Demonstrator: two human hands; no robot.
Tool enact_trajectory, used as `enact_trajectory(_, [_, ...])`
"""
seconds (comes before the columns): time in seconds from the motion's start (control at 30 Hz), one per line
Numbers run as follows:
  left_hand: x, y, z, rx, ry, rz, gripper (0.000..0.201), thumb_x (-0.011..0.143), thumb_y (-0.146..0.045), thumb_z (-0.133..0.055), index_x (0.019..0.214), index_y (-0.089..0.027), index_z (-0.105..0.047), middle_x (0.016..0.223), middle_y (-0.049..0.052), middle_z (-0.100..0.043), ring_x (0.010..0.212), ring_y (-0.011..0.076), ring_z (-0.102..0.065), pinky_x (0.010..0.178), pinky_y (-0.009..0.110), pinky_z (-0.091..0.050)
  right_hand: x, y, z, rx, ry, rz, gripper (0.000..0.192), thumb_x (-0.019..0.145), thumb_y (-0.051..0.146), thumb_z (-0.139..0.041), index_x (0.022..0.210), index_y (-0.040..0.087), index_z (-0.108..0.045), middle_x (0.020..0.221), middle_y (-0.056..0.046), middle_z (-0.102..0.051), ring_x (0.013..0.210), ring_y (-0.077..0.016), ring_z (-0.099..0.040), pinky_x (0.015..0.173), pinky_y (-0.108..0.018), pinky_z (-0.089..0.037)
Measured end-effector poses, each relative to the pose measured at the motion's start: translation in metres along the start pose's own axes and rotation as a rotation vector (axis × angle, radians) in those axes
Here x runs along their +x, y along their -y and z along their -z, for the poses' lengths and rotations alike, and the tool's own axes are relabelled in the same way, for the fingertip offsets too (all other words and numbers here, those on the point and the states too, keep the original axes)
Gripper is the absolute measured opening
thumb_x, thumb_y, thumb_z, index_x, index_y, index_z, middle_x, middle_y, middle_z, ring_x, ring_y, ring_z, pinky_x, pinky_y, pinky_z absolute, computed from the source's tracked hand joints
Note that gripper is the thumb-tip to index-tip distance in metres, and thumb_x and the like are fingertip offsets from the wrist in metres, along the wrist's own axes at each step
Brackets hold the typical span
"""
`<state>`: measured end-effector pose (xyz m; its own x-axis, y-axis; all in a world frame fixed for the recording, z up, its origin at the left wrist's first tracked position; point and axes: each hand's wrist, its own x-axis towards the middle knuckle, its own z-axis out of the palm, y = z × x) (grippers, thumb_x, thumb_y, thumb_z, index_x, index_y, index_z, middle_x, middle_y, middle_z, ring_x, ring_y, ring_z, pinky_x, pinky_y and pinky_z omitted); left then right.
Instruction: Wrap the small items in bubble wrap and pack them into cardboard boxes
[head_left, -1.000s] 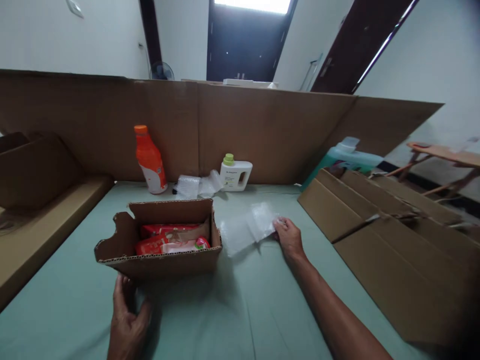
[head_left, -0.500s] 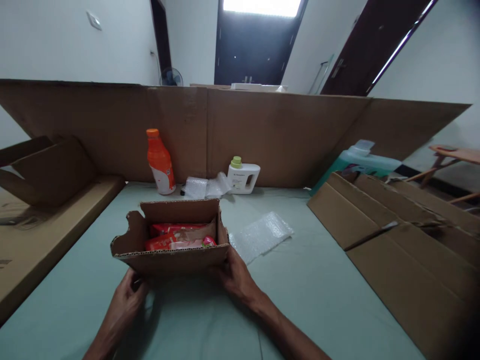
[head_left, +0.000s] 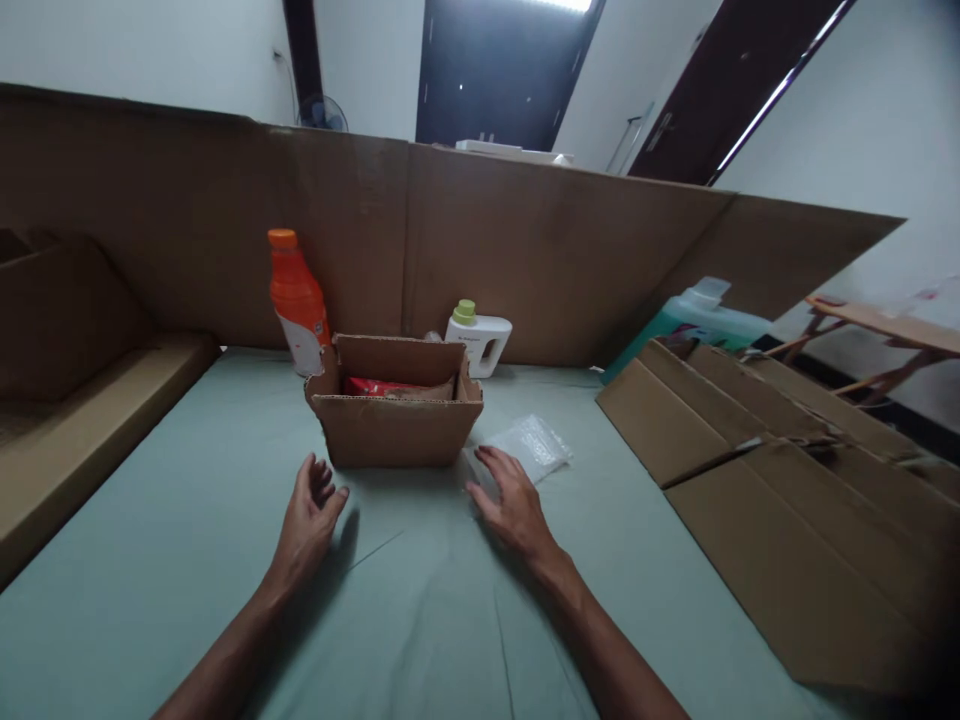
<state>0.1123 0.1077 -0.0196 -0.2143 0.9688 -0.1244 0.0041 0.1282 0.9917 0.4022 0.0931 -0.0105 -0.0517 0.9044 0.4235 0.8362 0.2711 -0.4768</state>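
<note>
1. Most of the lower frame is taken up by the green cloth [head_left: 420,620], on which the cardboard box [head_left: 394,435] has been set down farther back than half a second ago.
2. The box is now seen upright, open side up, at the centre of the frame; it has been let go by both hands, so its placing is judged finished for the moment.
3. Just behind it, the orange bottle [head_left: 298,300] at centre left and the white bottle [head_left: 465,340] at upper centre have been left standing; the latter is partly hidden by the box.
4. The bubble-wrap sheet [head_left: 540,445] is left lying flat, right of centre, near the box's right end.
5. The right hand [head_left: 512,505] has been shifted to the sheet's near end, fingers and thumb parted; whether the sheet is touched cannot be told.
6. The left hand [head_left: 309,515], left of centre, is held loosely curled, thumb apart, with nothing gripped.
7. Inside the box, only part of the red packet [head_left: 375,386] can be seen.
</note>
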Motion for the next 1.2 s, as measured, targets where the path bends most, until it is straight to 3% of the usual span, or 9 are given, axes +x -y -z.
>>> enact_trajectory(0.13, [-0.042,0.013,0.014,-0.087,0.023,0.056,0.093,0.068,-0.048,-0.076,0.147,-0.016,-0.037,0.151,0.022,-0.045,0.138,0.0331,-0.048,0.116,0.049,-0.037,-0.026,-0.01,0.007,-0.228,0.03,0.0,0.03,0.087,0.026,-0.06,0.114,0.016,-0.068,0.125,-0.016,-0.068,0.113,-0.0319,-0.061,0.093,-0.046,-0.048])
enact_trajectory(0.27, [-0.086,0.012,0.019,-0.111,0.184,0.231,0.074,0.063,-0.053,-0.083,0.123,-0.015,-0.061,0.136,0.02,-0.062,0.13,0.0356,-0.056,0.115,0.049,-0.039,-0.03,-0.003,0.015,-0.235,-0.016,-0.047,0.021,0.094,0.017,-0.049,0.092,0.018,-0.07,0.093,-0.012,-0.076,0.087,-0.0261,-0.067,0.08,-0.039,-0.048])
enact_trajectory(0.43, [-0.123,0.011,0.008,-0.389,0.357,0.465,0.093,0.061,-0.065,-0.083,0.133,-0.015,-0.054,0.133,0.022,-0.063,0.12,0.0378,-0.063,0.102,0.051,-0.05,-0.064,0.063,0.025,-0.014,0.054,0.02,0.022,0.1,0.029,-0.049,0.102,0.02,-0.069,0.101,-0.008,-0.077,0.093,-0.022,-0.07,0.085,-0.034,-0.048])
enact_trajectory(0.53, [-0.127,0.007,0.005,-0.451,0.336,0.472,0.104,0.061,-0.065,-0.081,0.144,-0.015,-0.043,0.128,0.02,-0.066,0.113,0.0344,-0.066,0.095,0.046,-0.051,-0.091,0.109,0.021,0.216,0.293,0.099,0.026,0.098,0.037,-0.055,0.116,0.022,-0.068,0.116,-0.006,-0.075,0.106,-0.0224,-0.069,0.096,-0.037,-0.046])
enact_trajectory(0.63, [-0.122,0.003,0.007,-0.27,0.251,0.404,0.094,0.061,-0.049,-0.083,0.139,-0.012,-0.047,0.107,0.011,-0.073,0.094,0.0258,-0.068,0.087,0.036,-0.05,-0.1,0.126,0.011,0.312,0.424,0.078,0.03,0.1,0.035,-0.052,0.124,0.023,-0.066,0.127,-0.005,-0.071,0.119,-0.021,-0.063,0.105,-0.038,-0.043])
enact_trajectory(0.8, [-0.117,0.003,0.012,-0.088,0.239,0.271,0.06,0.061,-0.038,-0.073,0.114,-0.011,-0.066,0.085,0.004,-0.07,0.074,0.0194,-0.062,0.071,0.027,-0.048,-0.088,0.081,0.002,0.039,0.347,0.005,0.031,0.098,0.03,-0.053,0.122,0.019,-0.068,0.143,-0.012,-0.059,0.132,-0.0288,-0.053,0.111,-0.049,-0.039])
enact_trajectory(0.9, [-0.117,0.002,0.015,-0.051,0.225,0.269,0.06,0.062,-0.037,-0.068,0.116,-0.011,-0.065,0.083,0.003,-0.07,0.072,0.0192,-0.062,0.067,0.027,-0.048,-0.085,0.029,0.018,-0.132,0.196,-0.132,0.034,0.098,0.032,-0.05,0.122,0.017,-0.069,0.143,-0.015,-0.058,0.133,-0.0318,-0.052,0.109,-0.054,-0.041])
enact_trajectory(1.03, [-0.117,0.002,0.019,0.014,0.208,0.211,0.057,0.063,-0.035,-0.066,0.114,-0.012,-0.066,0.088,0.005,-0.071,0.076,0.0203,-0.064,0.07,0.028,-0.049,-0.091,-0.026,0.05,-0.129,0.009,-0.243,0.04,0.099,0.039,-0.043,0.119,0.017,-0.07,0.132,-0.015,-0.066,0.125,-0.0302,-0.058,0.104,-0.051,-0.046])
enact_trajectory(1.2, [-0.119,0.005,0.02,0.047,0.155,0.192,0.07,0.062,-0.04,-0.066,0.125,-0.008,-0.06,0.091,0.006,-0.069,0.078,0.0213,-0.063,0.072,0.03,-0.05,-0.1,-0.025,0.056,-0.137,-0.19,-0.192,0.036,0.094,0.042,-0.05,0.109,0.018,-0.072,0.13,-0.015,-0.065,0.118,-0.0301,-0.059,0.099,-0.048,-0.048])
